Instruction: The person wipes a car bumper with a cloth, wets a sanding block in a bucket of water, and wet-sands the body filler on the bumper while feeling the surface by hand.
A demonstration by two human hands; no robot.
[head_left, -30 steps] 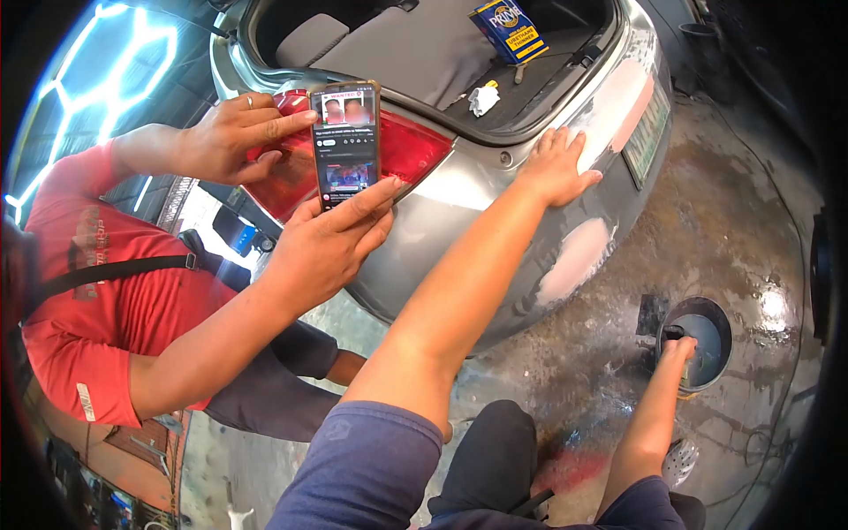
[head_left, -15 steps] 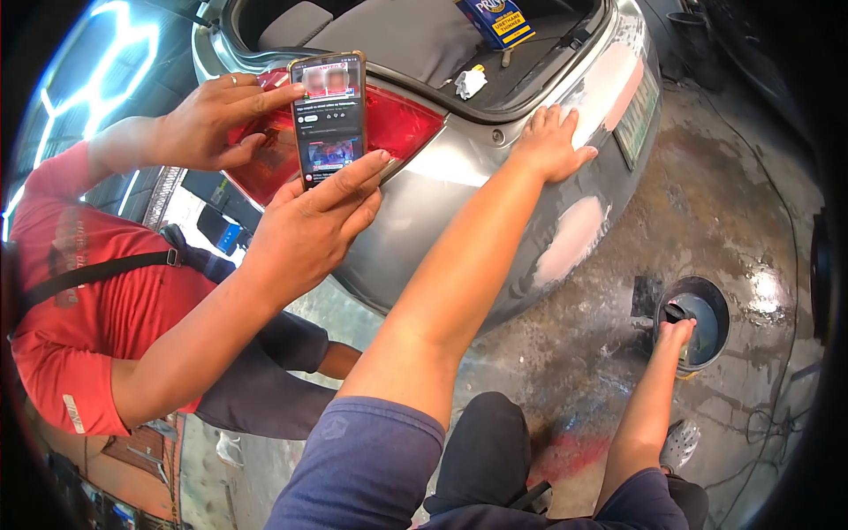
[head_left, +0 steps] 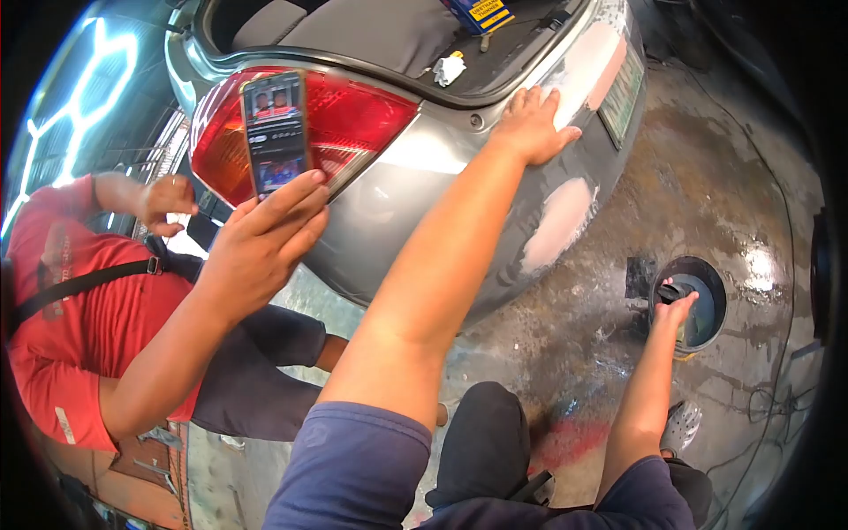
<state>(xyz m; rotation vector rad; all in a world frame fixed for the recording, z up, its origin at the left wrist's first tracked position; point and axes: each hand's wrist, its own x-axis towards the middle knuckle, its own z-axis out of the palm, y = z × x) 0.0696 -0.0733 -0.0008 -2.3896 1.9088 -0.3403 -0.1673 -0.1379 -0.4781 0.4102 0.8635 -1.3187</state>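
Bumper (head_left: 389, 216) silvery, curved under spread left hand (head_left: 530, 132); right hand (head_left: 675, 313) gripping dark object (head_left: 671, 291) at round bucket (head_left: 721, 300)

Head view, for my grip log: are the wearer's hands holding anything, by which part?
The right hand holds a dark object, gripped part unclear; left hand, nothing.
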